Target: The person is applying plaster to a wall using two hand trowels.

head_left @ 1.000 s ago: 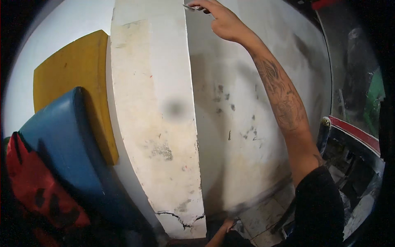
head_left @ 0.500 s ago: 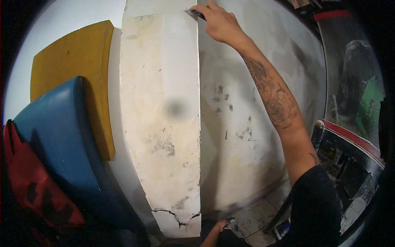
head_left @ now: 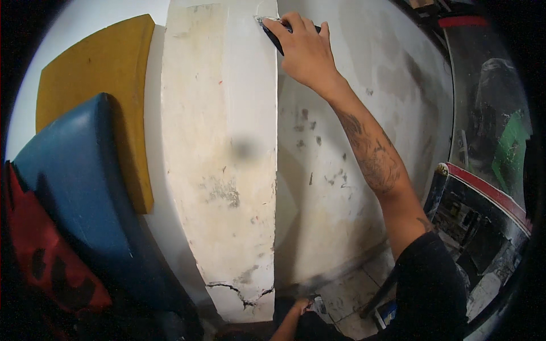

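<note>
A tall pillar with a cracked, stained off-white face [head_left: 196, 131] rises in front of me. My right hand [head_left: 307, 54] is raised to its upper right edge. Its fingers are wrapped around a dark putty knife [head_left: 274, 41], whose tip rests against the smooth white strip [head_left: 250, 74] along that edge. Whitish filler shows near the blade. Low down by the pillar's foot is my left hand [head_left: 301, 306], small in view. The fingers look curled by a pale, smeared object [head_left: 317, 307] that I cannot make out.
On the left, a yellow board [head_left: 94, 68], a blue padded panel [head_left: 71, 170] and a red cloth [head_left: 48, 244] lean by the wall. A stained wall [head_left: 358, 142] recedes at right. Beyond my arm stand a red-edged dark panel [head_left: 478, 210] and a dusty glass sheet [head_left: 483, 102].
My right hand has moved down the pillar's edge with the putty knife, and more of the blade side shows. The view has tipped slightly downward. My left hand stays low.
</note>
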The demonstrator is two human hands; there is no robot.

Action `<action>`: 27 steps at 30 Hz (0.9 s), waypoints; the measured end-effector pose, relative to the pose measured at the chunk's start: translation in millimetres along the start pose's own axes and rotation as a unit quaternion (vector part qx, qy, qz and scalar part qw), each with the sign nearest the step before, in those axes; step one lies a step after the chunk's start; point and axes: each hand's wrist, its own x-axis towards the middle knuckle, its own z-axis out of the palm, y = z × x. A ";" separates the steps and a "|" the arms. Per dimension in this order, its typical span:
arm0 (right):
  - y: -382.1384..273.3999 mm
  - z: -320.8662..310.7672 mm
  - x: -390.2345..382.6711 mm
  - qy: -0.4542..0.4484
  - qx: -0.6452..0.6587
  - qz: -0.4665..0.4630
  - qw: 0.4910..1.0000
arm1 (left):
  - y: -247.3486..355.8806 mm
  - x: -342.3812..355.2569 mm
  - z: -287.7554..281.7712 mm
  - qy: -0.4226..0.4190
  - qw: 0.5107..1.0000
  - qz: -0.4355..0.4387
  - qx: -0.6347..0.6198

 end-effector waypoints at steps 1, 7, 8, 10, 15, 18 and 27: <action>-6.9 -2.4 1.2 0.004 0.008 0.001 1.000 | -6.0 -3.5 -3.4 0.014 1.000 -0.005 -0.011; 0.5 -3.0 -32.2 -0.010 -0.012 -0.010 1.000 | 53.6 -40.3 16.1 -0.024 0.985 -0.078 -0.151; -3.8 -1.0 -32.2 -0.005 -0.008 -0.008 1.000 | 53.2 -43.0 11.2 -0.013 0.982 -0.090 -0.163; -13.8 0.3 -31.1 0.003 0.003 -0.006 1.000 | 51.3 -44.3 0.9 0.008 0.976 -0.113 -0.188; -12.5 -4.5 -61.9 -0.019 0.020 -0.009 1.000 | 68.3 -50.9 11.9 -0.010 0.968 -0.134 -0.211; -23.9 -15.8 -64.5 -0.038 0.028 -0.004 0.999 | 46.1 -35.5 14.4 0.018 0.970 -0.088 -0.226; -52.8 -32.2 -89.8 -0.055 0.089 0.001 0.995 | -3.3 16.9 22.2 0.019 0.941 -0.036 -0.335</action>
